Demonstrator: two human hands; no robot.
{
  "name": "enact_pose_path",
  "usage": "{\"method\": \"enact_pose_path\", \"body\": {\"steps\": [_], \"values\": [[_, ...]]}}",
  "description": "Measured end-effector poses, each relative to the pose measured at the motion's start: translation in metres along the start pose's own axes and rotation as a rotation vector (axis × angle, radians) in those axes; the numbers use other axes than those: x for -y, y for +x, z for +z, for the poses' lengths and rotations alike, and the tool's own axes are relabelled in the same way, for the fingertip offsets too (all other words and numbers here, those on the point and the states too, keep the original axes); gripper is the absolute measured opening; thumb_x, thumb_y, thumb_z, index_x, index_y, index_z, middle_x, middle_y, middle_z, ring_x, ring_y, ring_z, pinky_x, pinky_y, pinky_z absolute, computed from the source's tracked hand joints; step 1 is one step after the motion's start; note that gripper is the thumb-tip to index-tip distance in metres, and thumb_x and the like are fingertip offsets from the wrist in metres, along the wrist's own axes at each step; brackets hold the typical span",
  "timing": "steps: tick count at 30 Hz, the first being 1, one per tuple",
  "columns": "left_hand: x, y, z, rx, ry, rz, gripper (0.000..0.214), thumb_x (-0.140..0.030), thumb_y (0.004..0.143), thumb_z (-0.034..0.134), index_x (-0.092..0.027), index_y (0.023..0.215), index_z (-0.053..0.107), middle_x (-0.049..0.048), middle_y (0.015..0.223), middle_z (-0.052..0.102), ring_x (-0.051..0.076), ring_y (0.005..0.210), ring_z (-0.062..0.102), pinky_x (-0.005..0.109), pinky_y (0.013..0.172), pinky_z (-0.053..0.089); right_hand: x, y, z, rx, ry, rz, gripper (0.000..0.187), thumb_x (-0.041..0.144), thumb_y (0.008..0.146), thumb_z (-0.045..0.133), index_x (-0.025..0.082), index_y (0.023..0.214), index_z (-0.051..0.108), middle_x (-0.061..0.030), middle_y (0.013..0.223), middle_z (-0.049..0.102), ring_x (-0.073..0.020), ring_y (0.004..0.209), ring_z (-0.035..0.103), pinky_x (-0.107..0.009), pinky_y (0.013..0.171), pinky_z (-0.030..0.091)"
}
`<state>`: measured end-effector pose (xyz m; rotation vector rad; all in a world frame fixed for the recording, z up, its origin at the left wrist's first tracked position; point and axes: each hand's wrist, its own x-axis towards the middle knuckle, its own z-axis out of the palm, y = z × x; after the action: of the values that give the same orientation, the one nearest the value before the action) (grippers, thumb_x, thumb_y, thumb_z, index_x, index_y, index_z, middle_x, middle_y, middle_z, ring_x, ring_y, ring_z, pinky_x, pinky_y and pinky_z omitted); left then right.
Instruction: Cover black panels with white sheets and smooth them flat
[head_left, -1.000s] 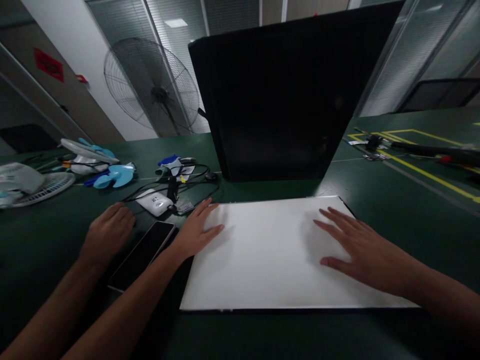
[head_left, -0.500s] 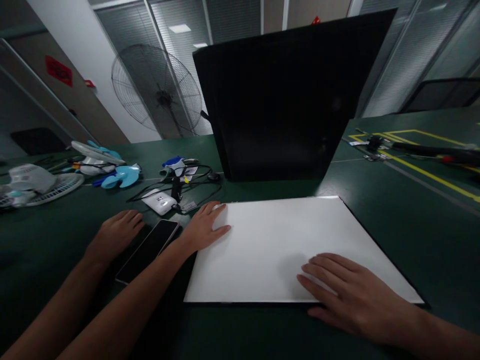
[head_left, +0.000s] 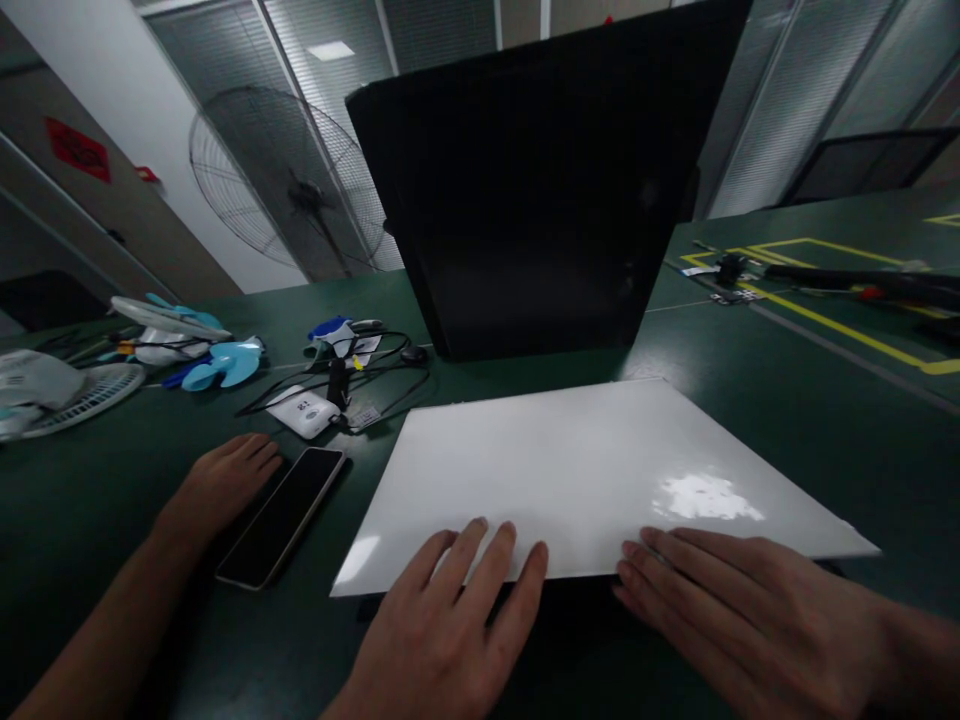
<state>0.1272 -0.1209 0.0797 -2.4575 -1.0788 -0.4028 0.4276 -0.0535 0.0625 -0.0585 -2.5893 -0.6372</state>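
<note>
A large glossy white sheet (head_left: 585,470) lies on the dark green table (head_left: 787,420) in front of me. My left hand (head_left: 457,620) rests at its near edge, fingers stretched flat with the tips on the sheet. My right hand (head_left: 735,610) lies flat beside it at the near right edge, fingers spread over the sheet's border. Neither hand grips anything. A big black panel (head_left: 540,190) stands upright just behind the sheet.
Another person's hand (head_left: 221,480) rests at the left next to a black phone (head_left: 281,515). Behind them lie a white charger (head_left: 304,412), tangled cables (head_left: 360,370), blue fan blades (head_left: 221,362) and a white fan grille (head_left: 75,390). A standing fan (head_left: 289,185) is behind the table.
My left hand left the sheet's far left corner and came to its near edge. My right hand slid back to the near edge. The sheet now sits slightly turned, with a glare spot.
</note>
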Motion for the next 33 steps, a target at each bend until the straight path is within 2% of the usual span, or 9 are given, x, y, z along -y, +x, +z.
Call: {"method": "enact_pose_path", "body": {"steps": [2, 8, 11, 16, 19, 22, 26, 30, 33], "values": [[0.0, -0.006, 0.006, -0.091, 0.05, 0.012, 0.034, -0.013, 0.101, 0.052, -0.017, 0.13, 0.069, 0.0089, 0.119, 0.077, 0.028, 0.103, 0.072, 0.042, 0.084, 0.058, -0.002, 0.002, -0.003, -0.062, -0.051, 0.011, 0.033, 0.021, 0.093, 0.051, 0.007, 0.112, 0.073, -0.0173, 0.112, 0.072, -0.0287, 0.104, 0.071, -0.039, 0.077, 0.064], [0.027, -0.015, 0.01, -0.318, -0.007, 0.105, 0.027, -0.01, 0.103, 0.052, -0.008, 0.118, 0.074, 0.0104, 0.116, 0.079, 0.027, 0.109, 0.072, 0.04, 0.089, 0.058, -0.012, 0.009, -0.018, -0.12, -0.164, 0.042, 0.031, 0.018, 0.093, 0.052, 0.011, 0.115, 0.073, -0.0137, 0.118, 0.072, -0.0276, 0.112, 0.068, -0.038, 0.078, 0.064], [0.027, -0.013, 0.008, -0.318, -0.002, 0.106, 0.021, -0.011, 0.099, 0.062, -0.009, 0.115, 0.075, 0.0089, 0.113, 0.08, 0.026, 0.104, 0.074, 0.039, 0.087, 0.059, -0.014, 0.01, -0.02, -0.127, -0.176, 0.045, 0.031, 0.014, 0.092, 0.051, 0.011, 0.114, 0.072, -0.0124, 0.116, 0.073, -0.0259, 0.109, 0.069, -0.036, 0.077, 0.064], [0.017, -0.011, 0.01, -0.297, -0.006, 0.059, 0.042, -0.046, 0.099, 0.067, -0.01, 0.116, 0.076, 0.0114, 0.113, 0.08, 0.029, 0.104, 0.075, 0.042, 0.083, 0.063, -0.014, 0.006, -0.019, -0.117, -0.163, 0.069, 0.031, 0.017, 0.093, 0.049, 0.011, 0.113, 0.072, -0.0125, 0.115, 0.073, -0.0258, 0.11, 0.069, -0.037, 0.079, 0.064], [0.014, -0.014, 0.012, -0.239, 0.015, 0.008, 0.027, -0.024, 0.099, 0.064, -0.014, 0.123, 0.074, 0.0092, 0.118, 0.079, 0.028, 0.109, 0.074, 0.041, 0.088, 0.063, -0.014, 0.003, -0.019, -0.119, -0.168, 0.051, 0.033, 0.019, 0.093, 0.049, 0.012, 0.115, 0.073, -0.0127, 0.117, 0.072, -0.0268, 0.112, 0.068, -0.037, 0.08, 0.064], [0.016, -0.023, 0.013, -0.249, 0.019, 0.039, 0.032, -0.007, 0.099, 0.054, -0.013, 0.124, 0.073, 0.0095, 0.119, 0.078, 0.027, 0.112, 0.073, 0.041, 0.09, 0.063, -0.013, 0.001, -0.017, -0.107, -0.155, 0.05, 0.03, 0.02, 0.092, 0.055, 0.013, 0.114, 0.074, -0.0122, 0.117, 0.073, -0.027, 0.111, 0.068, -0.037, 0.078, 0.063], [0.019, -0.036, 0.019, -0.316, 0.022, 0.076, 0.029, -0.007, 0.098, 0.054, -0.012, 0.117, 0.076, 0.0087, 0.11, 0.081, 0.026, 0.104, 0.075, 0.04, 0.083, 0.063, -0.004, -0.004, -0.005, -0.134, -0.078, 0.098, 0.026, 0.015, 0.09, 0.059, 0.011, 0.11, 0.075, -0.0102, 0.115, 0.073, -0.0248, 0.103, 0.069, -0.036, 0.076, 0.061], [0.019, -0.042, 0.028, -0.324, -0.008, 0.129, 0.027, -0.009, 0.1, 0.053, -0.011, 0.112, 0.076, 0.0083, 0.102, 0.081, 0.023, 0.095, 0.076, 0.038, 0.077, 0.064, 0.007, -0.011, 0.005, -0.092, -0.025, 0.185, 0.034, 0.015, 0.098, 0.043, 0.013, 0.112, 0.075, -0.0074, 0.12, 0.072, -0.0233, 0.106, 0.068, -0.037, 0.081, 0.059], [0.022, -0.036, 0.027, -0.321, -0.038, 0.146, 0.026, -0.009, 0.101, 0.052, -0.01, 0.113, 0.076, 0.0086, 0.102, 0.081, 0.022, 0.094, 0.076, 0.037, 0.077, 0.064, 0.016, -0.017, -0.003, -0.069, -0.043, 0.255, 0.042, 0.012, 0.099, 0.036, 0.013, 0.117, 0.073, -0.0084, 0.123, 0.071, -0.0238, 0.116, 0.066, -0.037, 0.088, 0.059]]}}
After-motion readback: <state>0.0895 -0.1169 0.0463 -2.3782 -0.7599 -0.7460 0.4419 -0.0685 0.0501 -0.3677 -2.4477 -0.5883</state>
